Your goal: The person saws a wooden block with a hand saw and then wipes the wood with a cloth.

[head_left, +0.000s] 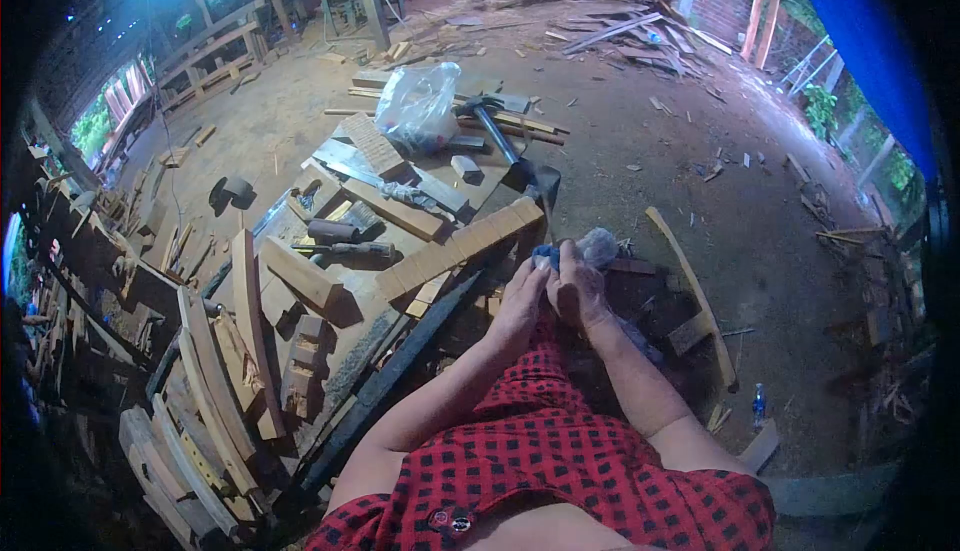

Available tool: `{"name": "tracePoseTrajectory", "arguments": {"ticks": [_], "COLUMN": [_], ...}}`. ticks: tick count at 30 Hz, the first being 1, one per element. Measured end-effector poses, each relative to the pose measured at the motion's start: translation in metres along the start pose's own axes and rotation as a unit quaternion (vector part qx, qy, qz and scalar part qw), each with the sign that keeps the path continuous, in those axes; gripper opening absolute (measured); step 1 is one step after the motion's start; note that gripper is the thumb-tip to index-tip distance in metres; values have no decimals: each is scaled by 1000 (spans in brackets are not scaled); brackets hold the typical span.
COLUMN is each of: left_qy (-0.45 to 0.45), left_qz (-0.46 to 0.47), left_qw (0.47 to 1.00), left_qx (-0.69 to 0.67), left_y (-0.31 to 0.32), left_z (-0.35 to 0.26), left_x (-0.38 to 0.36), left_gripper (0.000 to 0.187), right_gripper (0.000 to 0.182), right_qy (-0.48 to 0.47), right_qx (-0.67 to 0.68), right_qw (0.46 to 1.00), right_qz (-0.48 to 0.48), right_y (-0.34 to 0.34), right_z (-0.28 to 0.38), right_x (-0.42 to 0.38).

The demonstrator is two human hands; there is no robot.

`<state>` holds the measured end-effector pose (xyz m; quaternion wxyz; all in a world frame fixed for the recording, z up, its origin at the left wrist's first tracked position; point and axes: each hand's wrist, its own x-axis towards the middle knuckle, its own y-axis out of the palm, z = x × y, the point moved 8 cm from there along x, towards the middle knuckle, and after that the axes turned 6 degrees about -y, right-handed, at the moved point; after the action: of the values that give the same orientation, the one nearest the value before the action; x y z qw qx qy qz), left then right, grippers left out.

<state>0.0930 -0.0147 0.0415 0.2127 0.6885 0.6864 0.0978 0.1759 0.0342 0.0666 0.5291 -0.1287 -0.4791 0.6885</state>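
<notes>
My left hand (522, 299) and my right hand (577, 286) are held together in front of my body, just off the corner of the workbench. Both have their fingers closed around a small blue bundle (546, 253), whose exact kind I cannot make out. Crumpled clear plastic (598, 247) shows just beyond the right hand. Left of the hands, a long wooden bar (465, 254) marked with cross lines lies along the bench edge. A hammer (495, 134) lies beyond them, its dark head pointing away.
Wood blocks (300, 276), chisel-like tools (345, 249) and a clear plastic bag (418, 101) crowd the workbench (350, 336). Curved wooden pieces (215, 376) lean at its left. A curved strip (695, 286) and a small bottle (759, 404) are at right. Scrap timber (600, 11) is piled behind.
</notes>
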Motion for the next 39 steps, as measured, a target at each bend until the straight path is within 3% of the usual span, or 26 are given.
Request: {"name": "tracePoseTrajectory", "arguments": {"ticks": [1,3,4,7,11,16,17,18,19,21,22,24,25,26,27,28,29,30,32,35,39], "left_qy": [6,15,20,20,15,31,31,17,2,9,19,-6,-27,-7,1,109,213,213,180,125,150], "left_qz": [-16,-31,-56,-117,-104,-99,-99,-96,-94,-66,-39,-31,-27,17,3,-51,-102,-101,-210,-171,-165], "left_qw": [999,997,997,993,994,994,995,995,995,997,997,996,994,989,987,930,824,825,642,640,620], "left_qx": [-39,-75,-52,-18,7,13,12,24,35,50,66,86,106,144,161,346,514,514,715,738,753], "left_y": [3,0,-10,-28,-43,-43,-42,-38,-35,-32,-25,-16,-14,-18,-33,-47,-53,-61,-76,-86,-85], "left_z": [-9,-12,-9,-17,-22,-31,-32,-36,-38,-31,-34,-42,-46,-44,-31,-43,-59,-61,-66,-51,-48], "left_x": [-4,-6,-5,-9,-9,-8,-7,-6,-4,9,12,12,13,22,36,43,40,39,36,53,59], "left_gripper": [28,26,24,22,25,28,28,27,26,28,30,31,33,35,35,35,35,35,45,48,51], "right_gripper": [34,44,54,62,59,56,54,53,53,53,53,50,50,49,47,47,46,45,45,45,45], "right_qy": [-1,-102,-86,-171,-161,-236,-136,-27,-26,-78,-73,-201,-195,-111,-26,-23,13,49,36,11,18], "right_qx": [2,34,80,79,167,66,284,486,485,254,253,114,114,91,67,66,199,329,294,233,158], "right_qw": [1000,994,991,982,973,965,947,873,874,964,965,968,970,987,996,996,979,943,955,972,986], "right_qz": [-1,3,65,10,23,-91,-62,-29,-29,-15,-16,-97,-93,-75,-55,-52,-33,-14,-25,-34,-46], "right_y": [3,7,5,12,4,2,21,41,46,46,49,36,22,8,-3,-10,-12,-10,-1,-13,3], "right_z": [0,23,33,44,44,53,28,12,6,-4,-18,-24,-16,-22,-27,-27,-36,-44,-61,-38,-54], "right_x": [-4,-10,-13,-16,-13,-19,-13,-10,-10,-7,-4,-1,3,10,12,14,16,15,14,4,-12]}}
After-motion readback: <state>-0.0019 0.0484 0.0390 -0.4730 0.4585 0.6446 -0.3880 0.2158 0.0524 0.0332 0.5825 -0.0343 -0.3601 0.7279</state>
